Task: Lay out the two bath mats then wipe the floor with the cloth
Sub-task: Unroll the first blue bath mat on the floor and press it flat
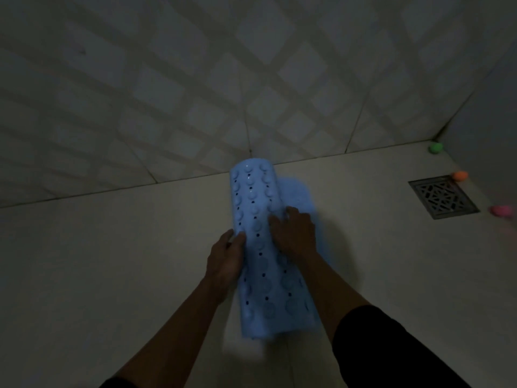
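Observation:
A light blue bath mat (260,275) with suction cups and small holes lies partly rolled on the pale floor tiles, its long side running away from me toward the wall. My left hand (225,259) grips the roll's left edge, thumb on top. My right hand (293,233) rests on the roll's right side with its fingers bent over the curve. An unrolled strip of the mat (299,197) lies flat to the right of the roll. No second mat and no cloth are in view.
The room is dim. A tiled wall (195,93) meets the floor just beyond the mat. At the right, a metal floor drain (443,197) sits by a side wall, with small green (436,147), orange (460,175) and pink (502,210) objects.

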Demonstrator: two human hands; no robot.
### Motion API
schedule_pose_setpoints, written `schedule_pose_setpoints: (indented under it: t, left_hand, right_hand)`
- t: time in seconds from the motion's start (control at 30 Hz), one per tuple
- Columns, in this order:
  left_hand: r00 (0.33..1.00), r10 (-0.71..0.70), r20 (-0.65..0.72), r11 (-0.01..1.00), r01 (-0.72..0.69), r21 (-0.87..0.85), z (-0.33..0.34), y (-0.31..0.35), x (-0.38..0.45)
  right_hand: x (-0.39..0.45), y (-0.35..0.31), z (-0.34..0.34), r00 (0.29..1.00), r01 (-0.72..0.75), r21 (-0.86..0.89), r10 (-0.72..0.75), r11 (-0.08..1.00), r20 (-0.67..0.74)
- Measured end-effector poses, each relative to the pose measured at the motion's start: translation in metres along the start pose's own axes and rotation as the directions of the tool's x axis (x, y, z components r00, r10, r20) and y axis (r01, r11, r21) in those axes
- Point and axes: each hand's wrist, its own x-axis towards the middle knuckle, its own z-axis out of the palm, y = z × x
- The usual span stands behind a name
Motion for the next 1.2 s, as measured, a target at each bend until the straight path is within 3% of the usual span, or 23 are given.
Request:
schedule_pose_setpoints:
  t: [0.07, 0.17, 0.33, 0.47, 0.53, 0.77, 1.0, 1.13, 1.2]
  left_hand:
    - [1.000, -0.011, 0.005, 1.000, 0.011, 0.008, -0.009, -0.002, -0.002]
    - [0.999, -0.033, -0.001, 0.999, 0.033, -0.009, -0.021, -0.005, -0.005]
    - [0.998, -0.028, -0.061, 0.999, 0.025, -0.048, -0.052, -0.021, -0.004]
    - [0.995, -0.084, -0.048, 0.995, 0.081, -0.063, -0.080, -0.036, 0.001]
    - [0.995, -0.092, -0.025, 0.995, 0.090, -0.045, -0.090, -0.036, -0.003]
    - [0.994, -0.109, 0.001, 0.993, 0.109, -0.035, -0.123, -0.038, -0.004]
    - [0.995, -0.088, 0.037, 0.996, 0.089, -0.015, -0.157, -0.036, 0.006]
    - [0.998, -0.035, 0.053, 0.998, 0.037, -0.046, -0.166, -0.037, 0.007]
    - [1.000, -0.011, 0.029, 0.999, 0.012, -0.033, -0.170, -0.042, 0.005]
  right_hand:
    - [-0.009, -0.006, 0.010, 0.998, -0.008, 0.006, 0.007, 1.000, 0.058]
    - [-0.023, -0.020, 0.028, 0.994, 0.039, 0.156, -0.054, 0.987, 0.094]
    - [-0.032, -0.036, 0.045, 0.991, 0.120, 0.046, -0.123, 0.992, 0.047]
    - [-0.038, -0.037, 0.059, 0.972, -0.018, -0.102, 0.042, 0.995, 0.230]
    - [-0.044, -0.042, 0.072, 0.961, -0.019, -0.062, 0.036, 0.998, 0.274]
    - [-0.052, -0.066, 0.100, 0.982, 0.086, -0.021, -0.081, 0.996, 0.170]
    - [-0.060, -0.084, 0.122, 0.976, 0.039, -0.020, -0.034, 0.999, 0.215]
    - [-0.076, -0.102, 0.137, 0.979, 0.033, 0.131, -0.059, 0.991, 0.198]
    - [-0.080, -0.107, 0.145, 0.984, 0.029, 0.119, -0.049, 0.992, 0.172]
